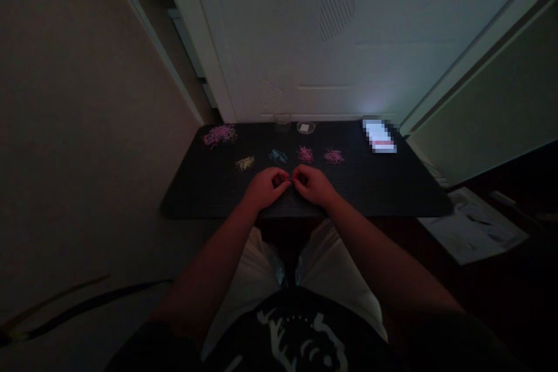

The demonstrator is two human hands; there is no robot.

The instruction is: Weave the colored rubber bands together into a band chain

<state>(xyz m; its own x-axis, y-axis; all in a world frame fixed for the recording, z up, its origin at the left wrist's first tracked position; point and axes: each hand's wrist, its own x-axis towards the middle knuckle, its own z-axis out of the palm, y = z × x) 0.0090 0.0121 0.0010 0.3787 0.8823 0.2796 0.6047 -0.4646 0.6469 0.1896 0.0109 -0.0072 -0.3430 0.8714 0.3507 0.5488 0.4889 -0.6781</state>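
My left hand (263, 188) and my right hand (315, 187) meet over the front part of a dark table (204, 200). Fingertips of both are pinched on a small thin strip-like piece (289, 179); its kind is too dim to make out. Just beyond my hands lie small heaps of short thin pieces: a yellowish heap (244, 163), a blue-green heap (278, 156), a pink heap (305, 154) and another pink heap (334, 156). A larger purple-pink heap (220, 135) rests at the far left corner.
Along the back edge stand a clear round container (282, 120) and a shallow clear dish (312, 131) with a white square in it. A lit, blurred-out screen (378, 132) is at the back right. A white door (279, 40) rises behind the table. Papers (475, 226) lie low on the right.
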